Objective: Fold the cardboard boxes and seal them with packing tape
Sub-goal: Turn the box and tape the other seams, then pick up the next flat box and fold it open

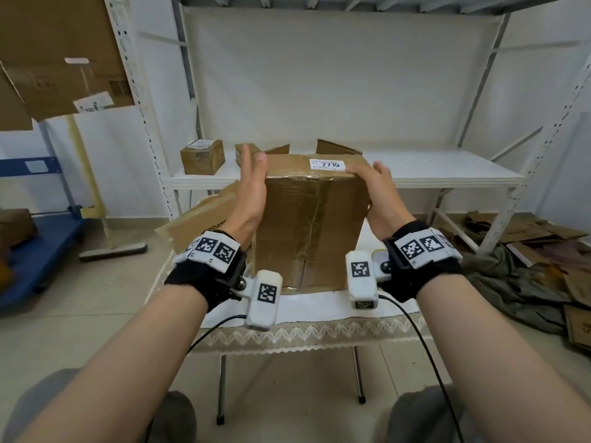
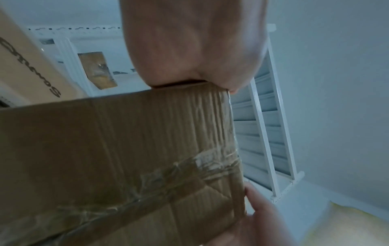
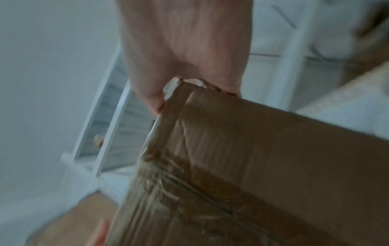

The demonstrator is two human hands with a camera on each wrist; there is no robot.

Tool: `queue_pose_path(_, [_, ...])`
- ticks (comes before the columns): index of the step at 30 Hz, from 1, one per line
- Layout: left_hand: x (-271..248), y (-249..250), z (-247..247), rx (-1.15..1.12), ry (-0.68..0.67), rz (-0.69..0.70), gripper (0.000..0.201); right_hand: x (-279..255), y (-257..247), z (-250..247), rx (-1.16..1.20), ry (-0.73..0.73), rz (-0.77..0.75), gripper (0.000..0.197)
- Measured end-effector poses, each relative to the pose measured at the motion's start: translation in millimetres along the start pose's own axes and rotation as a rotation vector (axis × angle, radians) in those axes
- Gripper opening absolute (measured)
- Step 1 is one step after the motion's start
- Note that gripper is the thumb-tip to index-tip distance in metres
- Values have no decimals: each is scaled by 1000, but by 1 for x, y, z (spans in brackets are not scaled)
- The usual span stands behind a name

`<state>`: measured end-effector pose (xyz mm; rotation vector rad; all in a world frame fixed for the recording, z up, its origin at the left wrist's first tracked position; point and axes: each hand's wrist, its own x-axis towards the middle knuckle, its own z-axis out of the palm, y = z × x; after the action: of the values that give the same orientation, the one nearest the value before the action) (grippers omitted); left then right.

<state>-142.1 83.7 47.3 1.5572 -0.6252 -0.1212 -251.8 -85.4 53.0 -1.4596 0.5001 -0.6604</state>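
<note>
A tall brown cardboard box point(image 1: 313, 225) stands upright on the white cloth-covered table point(image 1: 319, 311). Clear tape point(image 1: 311, 219) runs down its front seam, and a white label point(image 1: 328, 164) reading 7719 sits on top. My left hand point(image 1: 252, 180) lies flat against the box's upper left side, fingers straight and pointing up. My right hand point(image 1: 374, 183) grips the top right corner, fingers curled over the top. In the left wrist view the palm point(image 2: 189, 46) presses on the box point(image 2: 126, 149). In the blurred right wrist view the hand point(image 3: 185, 46) wraps the box's point(image 3: 252, 166) corner.
A flattened cardboard sheet point(image 1: 198, 219) lies at the table's left behind the box. On the white shelf point(image 1: 431, 171) beyond stand a small sealed box point(image 1: 202, 156) and an open box point(image 1: 249, 151). Cardboard scraps point(image 1: 543, 238) litter the floor at right; a blue cart point(image 1: 38, 251) stands left.
</note>
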Motion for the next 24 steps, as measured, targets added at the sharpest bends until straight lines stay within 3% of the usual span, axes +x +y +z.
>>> queue_pose_path(2, [2, -1, 1, 13, 21, -147, 86, -9, 0, 0, -53, -84, 84, 47])
queue_pose_path(3, [1, 1, 1, 19, 23, -195, 84, -11, 0, 1, -59, -98, 114, 35])
queue_pose_path(6, [-8, 21, -3, 56, -41, -267, 44, -14, -7, -3, -69, -117, 122, 43])
queue_pose_path(11, [-11, 69, -13, 93, -56, -121, 42, -29, -41, -3, -33, -95, -64, 52])
queue_pose_path(14, [-3, 86, -15, 164, -38, 11, 54, -31, -62, -4, -21, -36, -144, 66])
queue_pose_path(16, [2, 88, -17, 214, -20, 116, 61, -32, -71, -9, 11, -21, -138, 62])
queue_pose_path(20, [4, 84, -14, 342, -42, 256, 56, -30, -64, -23, 25, -49, -143, 48])
queue_pose_path(24, [11, 63, -6, 450, -150, 280, 69, -16, -39, -37, 114, -49, -193, 52])
